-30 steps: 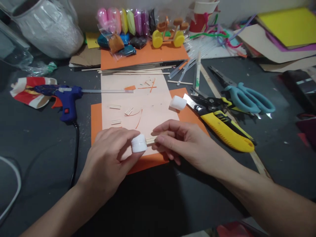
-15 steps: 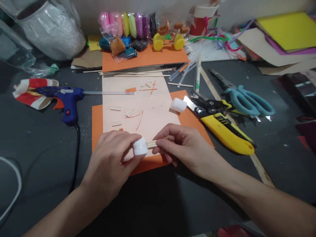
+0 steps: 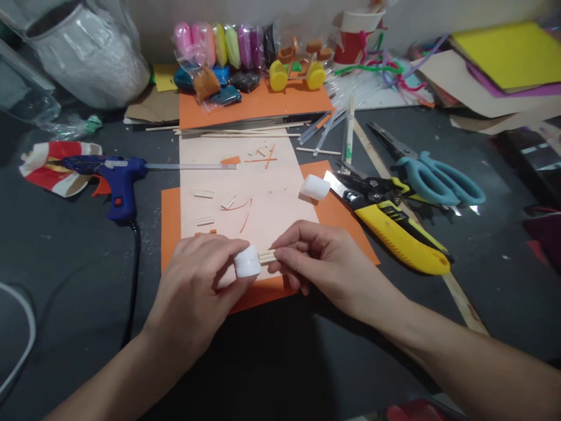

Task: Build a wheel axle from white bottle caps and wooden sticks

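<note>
Between thumb and fingers, my left hand (image 3: 201, 275) grips a white bottle cap (image 3: 248, 262) turned on its side. My right hand (image 3: 319, 257) pinches a short bundle of wooden sticks (image 3: 266, 256), whose left end meets the cap's right face. Whether the sticks are stuck to it I cannot tell. Under both hands lies a pale pink sheet (image 3: 276, 210) over orange paper (image 3: 346, 216). Short cut stick bundles (image 3: 205, 221) and thin orange strips (image 3: 248, 216) lie on the sheet. A second white cap (image 3: 315, 187) rests at its right edge.
A blue glue gun (image 3: 118, 181) with its cord lies to the left. On the right are a yellow utility knife (image 3: 398, 240), blade out, and teal-handled scissors (image 3: 438, 178). Behind stand bagged coloured clay (image 3: 223, 49), a yellow-wheeled model (image 3: 298, 70) and a paper cup (image 3: 357, 38).
The whole view has shifted very slightly. Both hands keep the same hold on the cap and the sticks.
</note>
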`<action>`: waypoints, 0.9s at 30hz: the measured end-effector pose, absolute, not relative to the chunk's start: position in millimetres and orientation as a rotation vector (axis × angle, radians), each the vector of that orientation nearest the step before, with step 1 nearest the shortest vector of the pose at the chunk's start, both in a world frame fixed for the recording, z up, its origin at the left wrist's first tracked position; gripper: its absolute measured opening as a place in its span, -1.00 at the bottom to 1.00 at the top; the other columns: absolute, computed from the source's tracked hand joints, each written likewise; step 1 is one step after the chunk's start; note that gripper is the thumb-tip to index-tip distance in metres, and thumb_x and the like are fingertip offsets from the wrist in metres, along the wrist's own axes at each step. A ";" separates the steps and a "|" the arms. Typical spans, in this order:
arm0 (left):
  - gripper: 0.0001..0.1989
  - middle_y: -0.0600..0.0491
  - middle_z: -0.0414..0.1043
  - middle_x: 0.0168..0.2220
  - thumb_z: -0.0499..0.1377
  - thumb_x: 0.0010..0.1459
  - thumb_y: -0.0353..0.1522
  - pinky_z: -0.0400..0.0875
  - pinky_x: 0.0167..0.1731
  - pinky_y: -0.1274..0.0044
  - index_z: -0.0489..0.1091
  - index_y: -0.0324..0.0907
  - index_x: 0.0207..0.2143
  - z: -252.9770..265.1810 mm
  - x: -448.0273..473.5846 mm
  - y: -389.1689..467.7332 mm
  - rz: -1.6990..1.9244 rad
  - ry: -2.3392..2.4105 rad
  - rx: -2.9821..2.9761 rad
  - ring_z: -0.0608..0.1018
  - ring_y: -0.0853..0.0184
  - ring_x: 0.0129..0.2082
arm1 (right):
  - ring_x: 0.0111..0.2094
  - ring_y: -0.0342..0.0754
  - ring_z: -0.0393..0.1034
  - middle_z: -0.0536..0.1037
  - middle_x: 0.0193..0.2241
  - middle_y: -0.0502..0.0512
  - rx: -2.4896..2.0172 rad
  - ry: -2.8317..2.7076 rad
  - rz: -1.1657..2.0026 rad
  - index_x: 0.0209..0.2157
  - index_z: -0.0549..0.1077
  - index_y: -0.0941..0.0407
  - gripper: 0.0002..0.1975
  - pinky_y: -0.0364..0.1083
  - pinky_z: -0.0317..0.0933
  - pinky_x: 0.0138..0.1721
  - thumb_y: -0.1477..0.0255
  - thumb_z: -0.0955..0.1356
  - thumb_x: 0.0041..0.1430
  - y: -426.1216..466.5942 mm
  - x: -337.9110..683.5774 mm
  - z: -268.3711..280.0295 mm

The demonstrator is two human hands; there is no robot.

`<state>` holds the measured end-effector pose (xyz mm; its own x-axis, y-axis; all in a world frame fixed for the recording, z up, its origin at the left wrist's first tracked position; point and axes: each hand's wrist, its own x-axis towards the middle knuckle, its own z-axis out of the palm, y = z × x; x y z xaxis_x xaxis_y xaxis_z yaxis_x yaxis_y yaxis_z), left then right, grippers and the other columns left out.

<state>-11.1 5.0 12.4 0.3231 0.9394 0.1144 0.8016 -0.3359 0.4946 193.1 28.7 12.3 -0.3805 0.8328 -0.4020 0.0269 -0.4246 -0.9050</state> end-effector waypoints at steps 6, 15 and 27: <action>-0.90 0.02 0.63 -0.21 0.19 0.24 -0.31 0.37 -0.17 0.32 0.46 -0.08 -0.20 12.9 -11.2 5.3 0.524 1.565 2.236 0.58 0.15 -0.18 | -0.60 -0.25 0.30 0.53 -0.54 0.00 -1.300 -1.220 1.855 -0.36 0.41 0.16 -0.89 -0.29 0.19 -0.61 0.43 0.38 0.23 28.9 193.3 12.8; -0.89 -0.02 0.62 -0.15 0.21 0.24 -0.31 0.34 -0.10 0.28 0.45 -0.10 -0.18 10.9 -10.6 7.3 0.567 1.545 2.228 0.56 0.09 -0.07 | -0.61 -0.25 0.29 0.49 -0.54 -0.01 -1.311 -1.286 1.892 -0.31 0.44 0.19 -0.85 -0.30 0.17 -0.64 0.37 0.39 0.23 34.2 197.3 16.8; -0.92 0.00 0.62 -0.16 0.17 0.26 -0.31 0.33 -0.11 0.26 0.46 -0.07 -0.22 13.5 -10.5 4.8 0.517 1.532 2.250 0.55 0.07 -0.07 | -0.61 -0.25 0.28 0.47 -0.51 -0.02 -1.307 -1.337 1.870 -0.36 0.41 0.17 -0.86 -0.30 0.11 -0.66 0.38 0.39 0.20 32.7 195.0 14.0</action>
